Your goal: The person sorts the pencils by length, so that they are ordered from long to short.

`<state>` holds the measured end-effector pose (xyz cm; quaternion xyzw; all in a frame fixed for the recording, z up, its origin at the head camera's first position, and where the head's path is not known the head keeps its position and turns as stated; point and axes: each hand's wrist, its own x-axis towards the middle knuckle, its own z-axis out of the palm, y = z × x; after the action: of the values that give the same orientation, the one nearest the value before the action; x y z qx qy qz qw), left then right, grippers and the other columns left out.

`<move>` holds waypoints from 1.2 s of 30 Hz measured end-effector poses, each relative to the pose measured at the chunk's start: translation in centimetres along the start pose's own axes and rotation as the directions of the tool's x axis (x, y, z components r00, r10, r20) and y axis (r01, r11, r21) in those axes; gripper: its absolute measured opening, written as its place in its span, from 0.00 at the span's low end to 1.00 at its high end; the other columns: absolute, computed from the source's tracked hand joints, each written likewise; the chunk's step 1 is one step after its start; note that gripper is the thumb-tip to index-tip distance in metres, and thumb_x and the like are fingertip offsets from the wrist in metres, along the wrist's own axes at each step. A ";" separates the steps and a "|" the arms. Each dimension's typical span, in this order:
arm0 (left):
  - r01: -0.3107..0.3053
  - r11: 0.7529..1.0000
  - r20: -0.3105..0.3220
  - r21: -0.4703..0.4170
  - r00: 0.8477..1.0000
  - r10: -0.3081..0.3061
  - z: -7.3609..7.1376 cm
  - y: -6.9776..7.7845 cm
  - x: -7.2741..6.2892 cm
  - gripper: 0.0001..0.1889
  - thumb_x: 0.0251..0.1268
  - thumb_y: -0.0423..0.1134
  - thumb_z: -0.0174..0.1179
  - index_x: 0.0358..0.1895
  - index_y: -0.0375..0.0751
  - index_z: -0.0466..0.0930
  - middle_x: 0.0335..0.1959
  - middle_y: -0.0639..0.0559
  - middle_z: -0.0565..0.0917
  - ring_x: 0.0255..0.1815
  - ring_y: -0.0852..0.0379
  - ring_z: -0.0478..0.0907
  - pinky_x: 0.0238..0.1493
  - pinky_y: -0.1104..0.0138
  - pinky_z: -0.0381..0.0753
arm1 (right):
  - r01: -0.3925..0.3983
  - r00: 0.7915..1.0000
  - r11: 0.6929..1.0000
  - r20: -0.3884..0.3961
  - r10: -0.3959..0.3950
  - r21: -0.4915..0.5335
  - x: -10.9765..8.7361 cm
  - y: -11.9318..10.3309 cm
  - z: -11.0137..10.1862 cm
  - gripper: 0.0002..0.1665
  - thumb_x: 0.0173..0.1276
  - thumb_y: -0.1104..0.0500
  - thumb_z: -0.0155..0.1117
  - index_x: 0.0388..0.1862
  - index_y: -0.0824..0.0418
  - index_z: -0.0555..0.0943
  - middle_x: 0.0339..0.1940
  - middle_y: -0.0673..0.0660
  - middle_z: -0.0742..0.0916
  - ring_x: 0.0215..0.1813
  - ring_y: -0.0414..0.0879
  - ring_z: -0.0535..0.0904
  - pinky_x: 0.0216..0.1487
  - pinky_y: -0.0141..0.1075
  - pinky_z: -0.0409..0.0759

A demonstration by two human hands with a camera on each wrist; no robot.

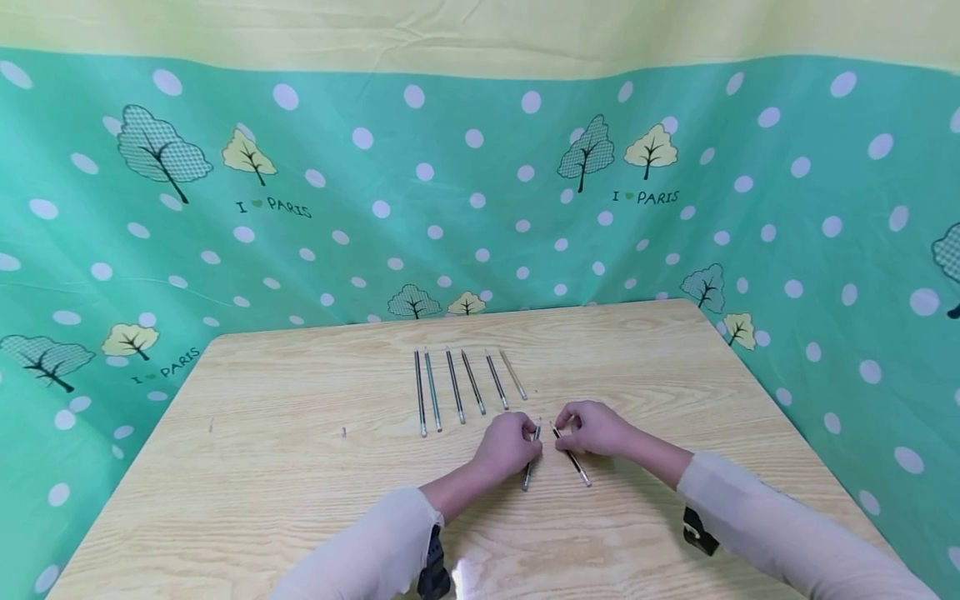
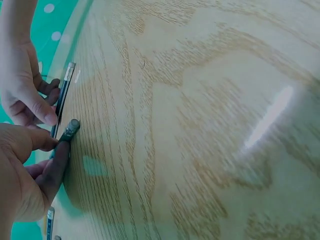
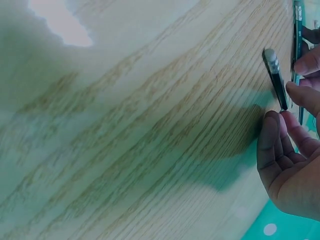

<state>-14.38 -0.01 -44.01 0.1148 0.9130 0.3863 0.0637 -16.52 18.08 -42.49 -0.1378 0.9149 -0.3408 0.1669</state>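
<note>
My left hand [image 1: 506, 446] pinches a dark pencil [image 1: 527, 477] between thumb and fingers, its eraser end pointing toward me. In the left wrist view this pencil [image 2: 71, 129] looks dark green with a metal-banded end. Just to the right, my right hand [image 1: 596, 429] holds a black pencil [image 1: 577, 467] by its far part with thumb and fingertips; its white eraser end slants to the near right. The right wrist view shows the black pencil [image 3: 275, 75] low over the wood, its far end hidden by fingers. Several pencils [image 1: 455, 387] lie side by side beyond the hands.
The wood-grain table [image 1: 300, 500] reaches back to a green dotted cloth [image 1: 450, 192] printed with trees. A tiny bit [image 1: 343, 432] lies left of the pencil row. Dark wrist devices [image 1: 433, 571] hang beneath both sleeves.
</note>
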 end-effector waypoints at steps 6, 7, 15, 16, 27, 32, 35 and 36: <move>0.016 0.997 0.006 -0.075 1.000 -0.016 -0.2 -0.2 -0.1 0.09 0.48 0.31 0.63 0.35 0.33 0.80 0.22 0.55 0.77 0.21 0.64 0.69 0.22 0.76 0.71 | -0.009 1.000 0.999 -0.008 0.008 -0.042 0.0 -0.2 0.1 0.15 0.53 0.59 0.71 0.39 0.61 0.80 0.13 0.48 0.75 0.16 0.38 0.67 0.17 0.27 0.65; 0.018 0.995 0.008 -0.093 1.000 -0.017 -0.2 -0.3 -0.1 0.09 0.48 0.30 0.63 0.35 0.33 0.80 0.22 0.55 0.77 0.21 0.64 0.70 0.22 0.76 0.72 | -0.011 1.000 0.999 -0.006 0.011 -0.043 0.0 -0.2 0.1 0.15 0.53 0.59 0.71 0.39 0.61 0.80 0.13 0.48 0.75 0.16 0.38 0.67 0.17 0.27 0.65; 0.070 0.963 0.045 -0.259 0.997 -0.061 -0.5 -0.6 -0.2 0.11 0.49 0.28 0.61 0.39 0.32 0.79 0.27 0.52 0.79 0.20 0.63 0.73 0.20 0.74 0.78 | -0.008 1.000 1.000 0.006 0.008 -0.022 -0.4 -0.2 0.1 0.16 0.53 0.60 0.71 0.40 0.63 0.79 0.14 0.48 0.75 0.15 0.38 0.67 0.17 0.28 0.66; 0.073 0.958 0.047 -0.276 0.997 -0.063 -0.5 -0.7 -0.3 0.11 0.49 0.28 0.60 0.39 0.32 0.79 0.27 0.51 0.79 0.19 0.62 0.74 0.19 0.74 0.78 | -0.007 1.000 1.000 0.006 0.007 -0.023 -0.4 -0.2 0.1 0.16 0.54 0.60 0.71 0.40 0.63 0.79 0.14 0.48 0.74 0.15 0.38 0.67 0.16 0.27 0.66; 0.120 0.927 0.061 -0.355 0.993 -0.105 -1.4 -1.4 -0.5 0.11 0.53 0.29 0.62 0.41 0.32 0.78 0.31 0.48 0.79 0.21 0.60 0.77 0.21 0.69 0.84 | 0.022 1.000 0.999 0.000 -0.022 -0.042 -0.5 -0.3 0.5 0.13 0.54 0.64 0.69 0.40 0.63 0.80 0.16 0.48 0.74 0.19 0.38 0.67 0.19 0.27 0.65; 0.109 0.919 0.047 -0.378 0.994 -0.098 -2.0 -1.8 -0.6 0.11 0.54 0.29 0.61 0.41 0.31 0.78 0.31 0.47 0.79 0.21 0.60 0.77 0.22 0.68 0.84 | 0.026 1.000 0.998 -0.004 -0.027 -0.050 -0.7 -0.5 0.4 0.13 0.55 0.64 0.67 0.40 0.63 0.80 0.15 0.48 0.74 0.18 0.38 0.66 0.18 0.26 0.65; 0.107 0.918 0.039 -0.381 0.994 -0.100 -2.3 -2.1 -0.7 0.11 0.54 0.29 0.61 0.41 0.30 0.78 0.31 0.47 0.79 0.20 0.60 0.76 0.22 0.67 0.84 | 0.020 1.000 0.999 -0.011 -0.020 -0.041 -0.6 -0.6 0.3 0.13 0.55 0.64 0.67 0.41 0.62 0.79 0.16 0.48 0.74 0.18 0.39 0.66 0.19 0.27 0.65; 0.112 0.917 0.042 -0.382 0.994 -0.104 -2.5 -2.2 -0.7 0.11 0.54 0.29 0.61 0.42 0.30 0.77 0.31 0.47 0.79 0.20 0.59 0.76 0.23 0.67 0.84 | 0.021 1.000 0.999 -0.012 -0.021 -0.035 -0.5 -0.7 0.3 0.13 0.56 0.64 0.67 0.41 0.63 0.79 0.16 0.49 0.74 0.18 0.39 0.66 0.18 0.27 0.65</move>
<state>-14.54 -3.35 -43.84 0.0533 0.8240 0.5522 0.1156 -15.85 17.62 -42.12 -0.1482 0.9202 -0.3273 0.1552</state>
